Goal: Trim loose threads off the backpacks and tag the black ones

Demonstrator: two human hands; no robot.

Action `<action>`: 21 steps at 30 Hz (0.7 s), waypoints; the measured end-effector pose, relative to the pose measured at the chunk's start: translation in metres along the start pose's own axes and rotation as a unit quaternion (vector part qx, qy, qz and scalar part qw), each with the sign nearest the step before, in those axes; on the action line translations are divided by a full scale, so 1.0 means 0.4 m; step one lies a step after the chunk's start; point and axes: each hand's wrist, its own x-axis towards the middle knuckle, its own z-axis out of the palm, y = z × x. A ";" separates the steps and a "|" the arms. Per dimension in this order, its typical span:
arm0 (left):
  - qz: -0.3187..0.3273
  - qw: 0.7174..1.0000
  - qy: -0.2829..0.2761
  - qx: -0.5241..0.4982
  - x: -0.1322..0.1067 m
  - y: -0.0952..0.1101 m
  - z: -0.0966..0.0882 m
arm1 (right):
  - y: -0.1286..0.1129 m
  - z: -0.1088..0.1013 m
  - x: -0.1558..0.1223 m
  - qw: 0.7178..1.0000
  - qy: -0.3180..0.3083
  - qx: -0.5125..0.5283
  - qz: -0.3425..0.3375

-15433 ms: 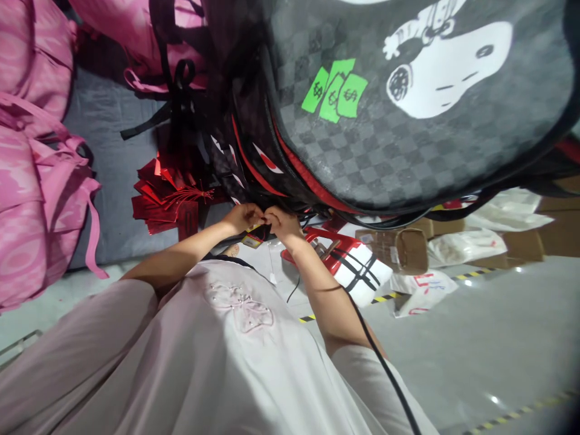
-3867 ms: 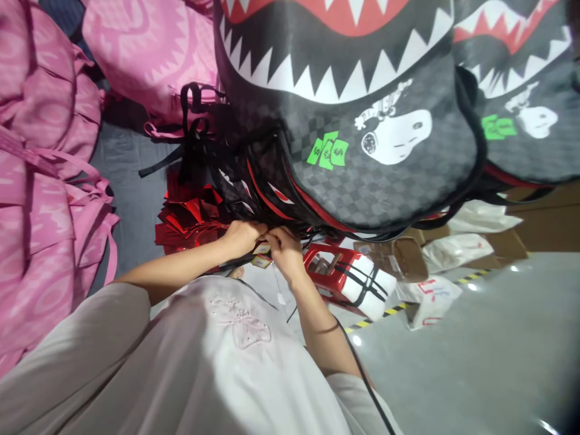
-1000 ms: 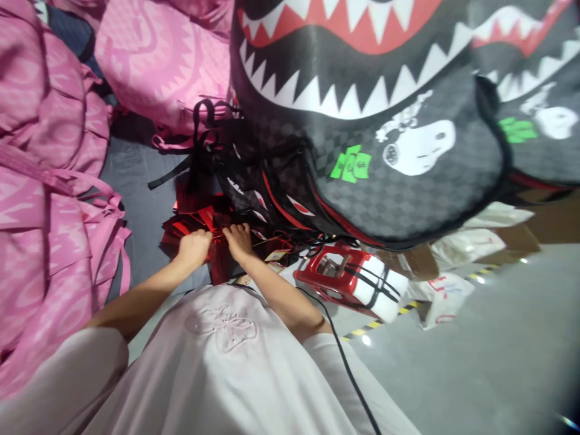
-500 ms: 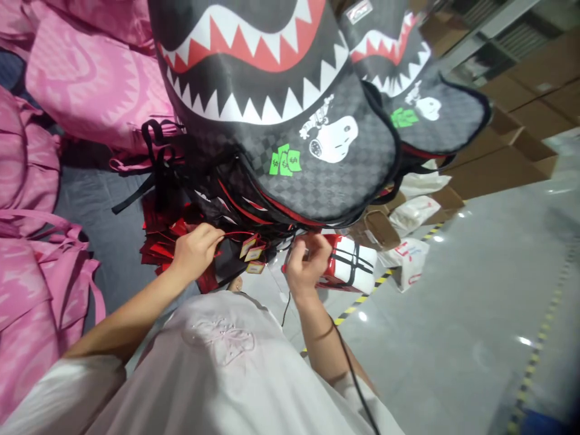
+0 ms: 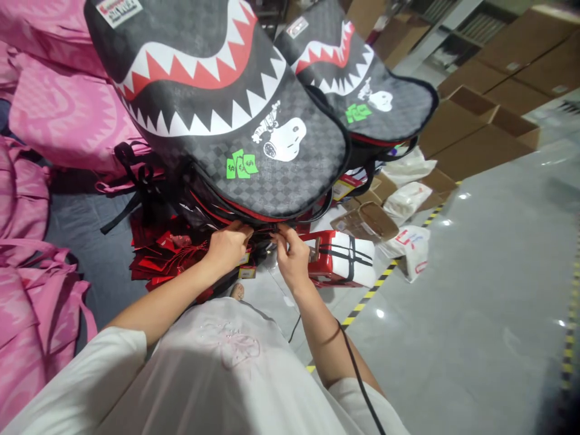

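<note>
A black checkered backpack [image 5: 235,121] with a shark mouth and a white cartoon dog lies on top of a stack in front of me. Both my hands work at its lower edge. My left hand [image 5: 226,246] is closed in a pinch at the red-trimmed rim, with small hang tags [image 5: 246,266] just below it. My right hand [image 5: 291,258] is also pinched shut beside it, on something small I cannot make out. A pile of shiny red tags [image 5: 156,257] lies to the left of my left hand.
A second shark backpack [image 5: 357,90] lies behind on the right. Pink backpacks [image 5: 58,115] fill the left side. A red and white box [image 5: 344,260] sits right of my hands, with cardboard boxes [image 5: 480,139] and white bags [image 5: 410,199] beyond. Grey floor with yellow-black tape [image 5: 367,299] spreads to the right.
My hands, apart half a second ago, have come together at the backpack's lower edge. The view has swung, showing more of both shark backpacks and the boxes.
</note>
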 end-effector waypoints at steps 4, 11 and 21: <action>0.006 0.979 -0.040 -0.201 0.028 0.024 -0.002 | 0.000 -0.026 0.016 0.997 0.034 0.058 0.039; 0.030 0.786 -0.195 -0.586 0.001 -0.026 -0.014 | -0.063 -0.032 0.041 0.946 0.168 0.233 0.152; -0.039 0.848 0.182 -0.497 -0.037 0.000 0.070 | -0.035 -0.068 0.042 0.976 0.106 0.193 0.003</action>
